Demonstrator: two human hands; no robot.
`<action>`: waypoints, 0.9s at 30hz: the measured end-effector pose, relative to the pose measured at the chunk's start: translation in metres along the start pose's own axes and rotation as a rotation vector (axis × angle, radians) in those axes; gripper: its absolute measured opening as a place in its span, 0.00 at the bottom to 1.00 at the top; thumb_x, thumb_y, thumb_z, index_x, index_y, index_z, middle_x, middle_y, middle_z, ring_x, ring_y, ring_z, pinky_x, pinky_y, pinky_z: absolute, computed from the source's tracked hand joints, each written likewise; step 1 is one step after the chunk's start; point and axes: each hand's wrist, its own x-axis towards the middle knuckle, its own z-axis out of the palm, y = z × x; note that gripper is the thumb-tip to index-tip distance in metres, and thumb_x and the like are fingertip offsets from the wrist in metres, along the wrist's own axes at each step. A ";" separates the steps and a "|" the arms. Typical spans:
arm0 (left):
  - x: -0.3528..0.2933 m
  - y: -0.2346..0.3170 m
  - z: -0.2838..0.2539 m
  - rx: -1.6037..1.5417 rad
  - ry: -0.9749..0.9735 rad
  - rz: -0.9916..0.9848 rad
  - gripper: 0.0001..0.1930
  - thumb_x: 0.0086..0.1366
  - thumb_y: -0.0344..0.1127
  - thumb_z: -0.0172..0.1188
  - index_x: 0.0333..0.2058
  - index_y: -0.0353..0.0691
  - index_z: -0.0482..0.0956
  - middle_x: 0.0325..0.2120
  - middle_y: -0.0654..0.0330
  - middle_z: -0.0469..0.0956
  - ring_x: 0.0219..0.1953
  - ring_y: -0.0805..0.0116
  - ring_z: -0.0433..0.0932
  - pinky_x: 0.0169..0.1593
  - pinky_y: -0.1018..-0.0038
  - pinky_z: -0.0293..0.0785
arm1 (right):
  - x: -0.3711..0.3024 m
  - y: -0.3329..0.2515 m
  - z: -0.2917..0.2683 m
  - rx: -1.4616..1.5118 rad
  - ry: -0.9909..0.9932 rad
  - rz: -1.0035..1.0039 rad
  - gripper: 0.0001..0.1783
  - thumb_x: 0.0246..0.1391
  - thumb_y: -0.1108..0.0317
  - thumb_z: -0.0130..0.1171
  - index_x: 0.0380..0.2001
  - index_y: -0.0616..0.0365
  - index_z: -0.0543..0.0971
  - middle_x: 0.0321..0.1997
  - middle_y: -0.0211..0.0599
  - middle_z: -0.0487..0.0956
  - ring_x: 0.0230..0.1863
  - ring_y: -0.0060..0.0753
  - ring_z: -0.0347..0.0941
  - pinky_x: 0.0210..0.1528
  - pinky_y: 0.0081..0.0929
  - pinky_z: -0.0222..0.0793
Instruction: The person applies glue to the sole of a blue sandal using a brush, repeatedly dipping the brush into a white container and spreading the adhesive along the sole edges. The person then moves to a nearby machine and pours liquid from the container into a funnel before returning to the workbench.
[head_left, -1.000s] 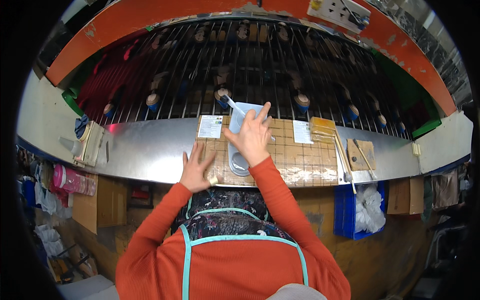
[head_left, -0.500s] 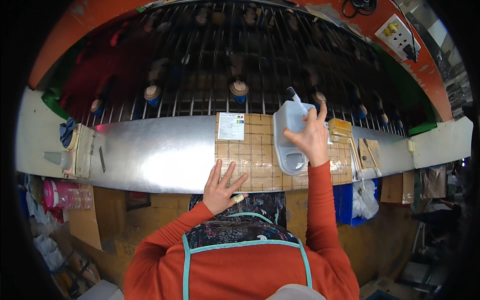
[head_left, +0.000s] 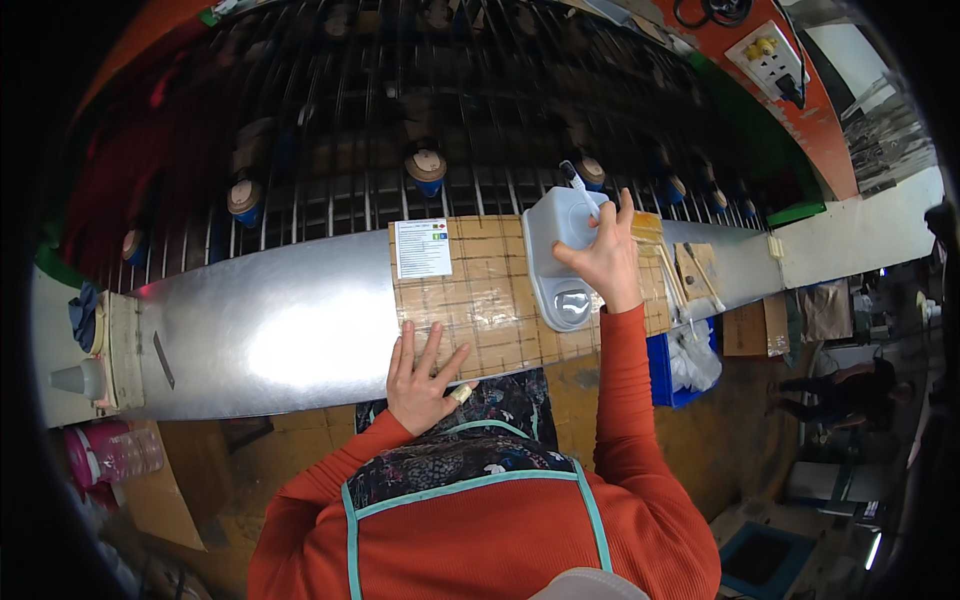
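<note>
My left hand lies with fingers spread on the near edge of a brown board marked with dark crossing lines and covered in a shiny clear layer. Its thumb wears a pale wrap. My right hand is over the right side of a whitish plastic container, thumb and fingers apart in a curve. A brush-like stick with a dark tip leans out of the container's far end, close to my fingertips. The container's near end has a round hollow. A white printed sheet lies on the board's far left corner.
Beyond the metal worktop run rods with several blue-and-tan pieces. Right of the board's middle are a yellow block and thin sticks. A flat blade lies left. A blue bin stands below the worktop.
The whole view has shifted and tilted slightly. My right fingers have shifted a little over the container; my left hand stays spread on the board's edge.
</note>
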 end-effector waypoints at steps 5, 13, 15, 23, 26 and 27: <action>0.000 0.002 0.001 -0.009 0.008 -0.007 0.27 0.51 0.54 0.69 0.51 0.56 0.80 0.62 0.51 0.64 0.65 0.34 0.55 0.60 0.47 0.63 | -0.003 0.000 -0.002 0.013 -0.011 0.017 0.32 0.26 0.54 0.70 0.31 0.61 0.67 0.65 0.76 0.53 0.49 0.70 0.73 0.41 0.46 0.75; -0.003 0.002 0.010 -0.015 0.069 0.028 0.26 0.50 0.49 0.70 0.50 0.54 0.81 0.61 0.50 0.66 0.64 0.35 0.57 0.61 0.48 0.63 | -0.003 0.027 0.009 -0.013 -0.003 -0.042 0.36 0.29 0.46 0.73 0.34 0.62 0.70 0.66 0.68 0.56 0.51 0.63 0.73 0.48 0.44 0.73; -0.005 0.003 0.010 -0.082 0.076 -0.004 0.26 0.51 0.49 0.70 0.51 0.53 0.81 0.61 0.49 0.66 0.65 0.36 0.56 0.63 0.45 0.56 | 0.004 0.044 0.010 0.134 0.018 -0.070 0.36 0.34 0.43 0.73 0.36 0.62 0.72 0.59 0.59 0.65 0.44 0.51 0.75 0.46 0.39 0.72; 0.031 0.006 -0.039 -0.316 0.114 -0.183 0.21 0.56 0.43 0.67 0.49 0.48 0.81 0.56 0.47 0.72 0.61 0.47 0.68 0.66 0.40 0.40 | 0.120 0.117 0.018 0.313 -0.089 0.194 0.31 0.49 0.40 0.63 0.30 0.63 0.77 0.31 0.41 0.79 0.35 0.32 0.75 0.40 0.30 0.69; 0.055 -0.002 -0.046 -0.666 0.112 -0.249 0.18 0.58 0.39 0.65 0.49 0.46 0.81 0.53 0.48 0.75 0.57 0.51 0.72 0.66 0.44 0.48 | 0.155 0.138 0.055 0.115 -0.161 0.193 0.32 0.40 0.42 0.69 0.31 0.64 0.78 0.33 0.51 0.81 0.40 0.47 0.79 0.42 0.36 0.73; 0.062 -0.004 -0.045 -0.687 0.156 -0.244 0.15 0.61 0.34 0.62 0.46 0.42 0.82 0.48 0.50 0.79 0.52 0.56 0.77 0.63 0.54 0.59 | 0.161 0.142 0.070 0.104 -0.200 0.222 0.33 0.39 0.44 0.69 0.35 0.66 0.78 0.36 0.52 0.81 0.42 0.45 0.80 0.43 0.35 0.74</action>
